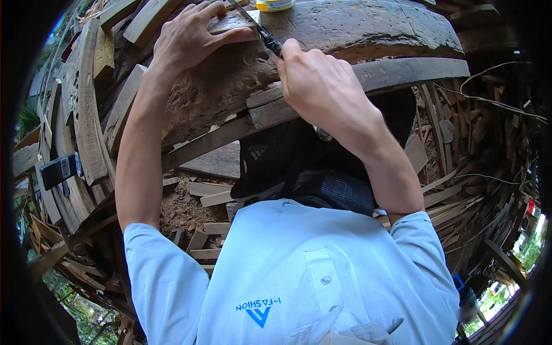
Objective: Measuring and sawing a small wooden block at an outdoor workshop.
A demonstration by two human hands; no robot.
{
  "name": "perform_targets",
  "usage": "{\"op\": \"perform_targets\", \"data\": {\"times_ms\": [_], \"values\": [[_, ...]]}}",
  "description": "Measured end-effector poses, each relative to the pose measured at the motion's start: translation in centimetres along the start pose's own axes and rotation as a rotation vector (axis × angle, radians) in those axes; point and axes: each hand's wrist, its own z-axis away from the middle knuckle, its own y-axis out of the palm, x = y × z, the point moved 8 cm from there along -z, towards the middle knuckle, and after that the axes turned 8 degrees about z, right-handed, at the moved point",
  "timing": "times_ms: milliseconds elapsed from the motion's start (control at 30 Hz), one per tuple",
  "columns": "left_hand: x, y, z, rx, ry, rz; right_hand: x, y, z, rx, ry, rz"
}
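Observation:
A short block of pale wood (234, 22) lies on a big weathered log (368, 26) at the far side. My left hand (187, 37) holds this block, its thumb along the near edge and its fingers over the left end. In my right hand (322, 80) is the black handle of a narrow-bladed tool (268, 38). Its thin blade slants up to the left, across the block's right end, and runs out of the picture. Whether the blade has teeth I cannot tell. A yellow round object (275, 5) sits on the log just right of the blade, partly cut off.
A curved grey plank (402, 75) crosses in front of the log. Long boards (89, 103) are stacked at the left, with a dark phone-like device (57, 171) on them. Scrap wood (477, 132) and loose wires (494, 99) fill the right. Wood offcuts (213, 192) lie below.

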Motion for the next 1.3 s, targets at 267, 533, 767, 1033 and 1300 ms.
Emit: {"op": "perform_targets", "data": {"times_ms": [267, 533, 767, 1033, 1300], "values": [[0.2, -0.5, -0.3, 0.008, -0.049, 0.014, 0.1, -1.5, 1.5, 0.125, -0.025, -0.004], [0.3, 0.1, -0.9, 0.106, -0.044, 0.158, 0.3, -1.0, 1.0, 0.215, 0.111, -0.005], [-2.2, -0.6, 0.2, -0.058, 0.087, 0.023, 0.4, 0.1, -0.4, 0.123, 0.013, 0.008], [-1.0, -0.4, 0.0, 0.015, -0.006, 0.090, 1.3, -1.4, 1.9, 0.049, 0.052, 0.013], [0.7, 0.0, -0.5, -0.023, 0.017, 0.065, 1.2, -1.1, 0.1, -0.229, -0.195, -0.022]]}}
